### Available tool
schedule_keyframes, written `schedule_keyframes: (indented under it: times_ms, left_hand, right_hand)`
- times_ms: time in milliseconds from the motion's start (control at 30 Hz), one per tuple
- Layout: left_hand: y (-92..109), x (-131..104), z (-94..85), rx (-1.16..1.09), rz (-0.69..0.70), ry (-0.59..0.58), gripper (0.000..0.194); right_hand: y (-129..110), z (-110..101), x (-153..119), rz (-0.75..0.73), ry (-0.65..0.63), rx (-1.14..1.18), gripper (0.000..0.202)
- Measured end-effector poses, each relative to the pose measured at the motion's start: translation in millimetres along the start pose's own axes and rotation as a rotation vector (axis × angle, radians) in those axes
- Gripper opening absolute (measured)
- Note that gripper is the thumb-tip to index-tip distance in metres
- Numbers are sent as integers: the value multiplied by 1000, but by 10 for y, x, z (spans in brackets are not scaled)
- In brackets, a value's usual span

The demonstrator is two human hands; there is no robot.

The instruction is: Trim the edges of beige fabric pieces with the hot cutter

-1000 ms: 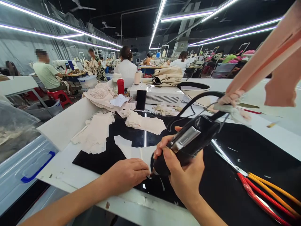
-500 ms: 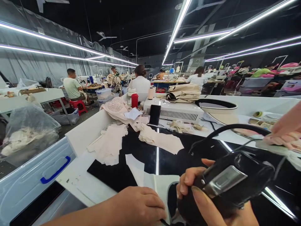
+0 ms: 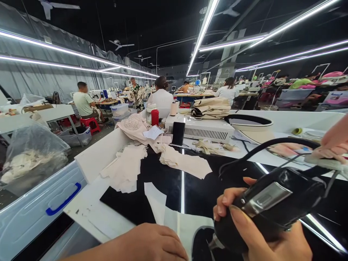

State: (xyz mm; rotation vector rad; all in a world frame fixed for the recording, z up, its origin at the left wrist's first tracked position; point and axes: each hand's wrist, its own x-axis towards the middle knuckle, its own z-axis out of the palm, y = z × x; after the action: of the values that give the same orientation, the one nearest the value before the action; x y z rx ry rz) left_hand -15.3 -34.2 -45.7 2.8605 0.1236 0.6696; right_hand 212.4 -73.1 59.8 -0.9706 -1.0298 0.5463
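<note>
My right hand is wrapped round a black power tool with a metal plate on its side and a metal tip low on its left. A black cable arcs up from its back. My left hand lies palm down at the bottom centre, beside pale sheet material with a curved edge; its fingertips are cut off by the frame. Left of that sits a white cut piece. Stacks of cream fabric pieces lie beyond on the black tabletop.
Behind are a phone, a white vented box, folded cream fabric and a red-lidded bottle. A blue-handled bin stands left. Another person's hand is at the right edge. Several people sit farther back.
The power tool and my right hand have shifted slightly right, showing more of the metal tip. My left hand has moved a little down and left.
</note>
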Motion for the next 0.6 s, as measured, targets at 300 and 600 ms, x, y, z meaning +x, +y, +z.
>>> schedule_keyframes:
  times_ms: [300, 600]
  left_hand:
    - [16, 22, -59, -25, -64, 2, 29]
    - [-32, 209, -60, 175, -137, 174, 14]
  right_hand:
    - [-1, -2, 7, -16, 32, -57, 65]
    - [-30, 29, 8, -8, 77, -120, 59]
